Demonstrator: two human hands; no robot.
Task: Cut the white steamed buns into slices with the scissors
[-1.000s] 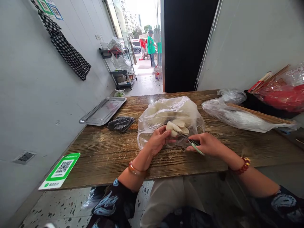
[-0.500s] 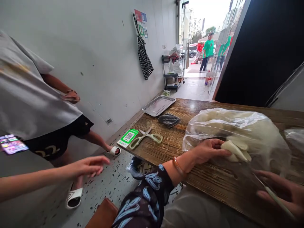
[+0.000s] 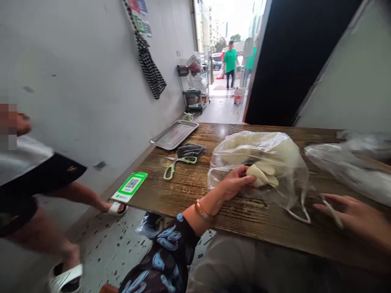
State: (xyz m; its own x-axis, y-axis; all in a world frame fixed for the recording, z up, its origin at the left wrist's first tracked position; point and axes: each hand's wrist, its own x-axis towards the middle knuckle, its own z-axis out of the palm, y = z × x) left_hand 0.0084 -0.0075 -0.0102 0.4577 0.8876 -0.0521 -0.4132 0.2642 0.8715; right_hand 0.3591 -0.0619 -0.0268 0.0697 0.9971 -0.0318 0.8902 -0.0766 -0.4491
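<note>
My left hand (image 3: 236, 181) is closed, its thumb and fingers pinching a few thin, pale round wrappers (image 3: 262, 174). They are at the near side of a clear plastic bag (image 3: 256, 148) filled with pale, soft-looking rounds. My right hand (image 3: 351, 211), lower right over the table's near side, grips a thin, pale-handled tool (image 3: 332, 212). The tool's exact kind is hard to make out, and its far end is blurred. Between the two hands hangs a loose handle (image 3: 302, 215) of the bag.
On the wooden table (image 3: 183, 193) lie green-handled scissors (image 3: 180, 162), a dark cloth (image 3: 192, 150), a metal tray (image 3: 174, 135) and a green QR card (image 3: 130, 187) at the left edge. More clear plastic (image 3: 351, 167) lies right. Another person (image 3: 36, 179) stands left.
The view has swung right. Another person's outstretched hand at lower left is gone. The scissors appear nearer the dark cloth and farther from the card. Both my hands keep their hold.
</note>
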